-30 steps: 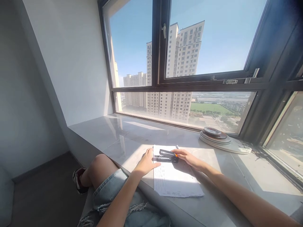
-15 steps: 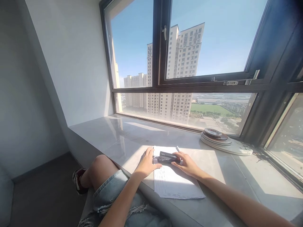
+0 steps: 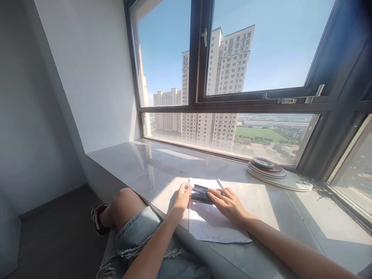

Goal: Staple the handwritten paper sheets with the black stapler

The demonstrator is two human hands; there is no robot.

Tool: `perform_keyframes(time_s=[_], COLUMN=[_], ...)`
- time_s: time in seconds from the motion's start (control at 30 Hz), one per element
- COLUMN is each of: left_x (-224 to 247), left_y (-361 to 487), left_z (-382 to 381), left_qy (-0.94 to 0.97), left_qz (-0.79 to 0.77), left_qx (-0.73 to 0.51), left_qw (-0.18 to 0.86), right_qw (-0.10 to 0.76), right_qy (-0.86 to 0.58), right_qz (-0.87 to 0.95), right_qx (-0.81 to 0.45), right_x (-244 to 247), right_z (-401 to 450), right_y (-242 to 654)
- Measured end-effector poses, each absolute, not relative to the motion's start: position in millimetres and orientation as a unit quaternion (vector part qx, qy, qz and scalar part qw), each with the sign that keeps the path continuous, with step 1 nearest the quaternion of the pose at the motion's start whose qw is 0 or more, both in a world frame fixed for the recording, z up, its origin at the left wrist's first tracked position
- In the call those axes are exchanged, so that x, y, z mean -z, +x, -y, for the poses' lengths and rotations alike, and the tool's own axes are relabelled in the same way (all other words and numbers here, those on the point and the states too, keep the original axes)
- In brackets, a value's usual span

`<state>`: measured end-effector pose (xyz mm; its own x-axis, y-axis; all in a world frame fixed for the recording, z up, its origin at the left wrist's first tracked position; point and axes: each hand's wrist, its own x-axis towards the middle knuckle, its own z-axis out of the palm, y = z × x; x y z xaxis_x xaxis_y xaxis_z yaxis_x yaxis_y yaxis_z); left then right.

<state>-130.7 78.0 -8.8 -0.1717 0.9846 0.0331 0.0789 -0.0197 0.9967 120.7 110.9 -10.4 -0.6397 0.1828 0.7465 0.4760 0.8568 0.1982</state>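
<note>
A black stapler lies sideways between my hands, over a stack of white paper sheets on the sill. Its long arms look spread apart, with something shiny between them. My left hand pinches at the stapler's left end; whether a small piece sits in those fingertips is too small to tell. My right hand grips the right end, fingers lying over the top and the thumb hidden. Rows of short dark marks show on the paper's left side. By its top right corner is a small white stick-like thing.
Stacked plates and boards stand at the right by the window frame. The grey stone sill is streaked with sunlight. My bent knee and denim shorts are against its front edge.
The stapler has turned and its arms look wider apart. My left fingers went from spread to pinching its left end. My right fingers moved left, over its top. The view shifted slightly.
</note>
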Motion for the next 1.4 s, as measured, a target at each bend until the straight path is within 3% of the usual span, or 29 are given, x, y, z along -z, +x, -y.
perform_keyframes(time_s=[0.27, 1.13, 1.4], left_x=[4, 6, 9], left_y=[-137, -135, -138], left_z=[-72, -77, -78], left_qy=[0.461, 0.460, 0.460], left_qz=[-0.468, -0.496, -0.524], left_qx=[-0.566, -0.551, -0.542], left_qw=[0.498, 0.488, 0.469], right_qw=[0.372, 0.326, 0.448], right_qy=[-0.190, -0.165, -0.277], right_qz=[0.874, 0.884, 0.829], right_qx=[0.249, 0.293, 0.188], right_x=[11, 29, 7], right_z=[-111, -112, -113], right_y=[122, 130, 118])
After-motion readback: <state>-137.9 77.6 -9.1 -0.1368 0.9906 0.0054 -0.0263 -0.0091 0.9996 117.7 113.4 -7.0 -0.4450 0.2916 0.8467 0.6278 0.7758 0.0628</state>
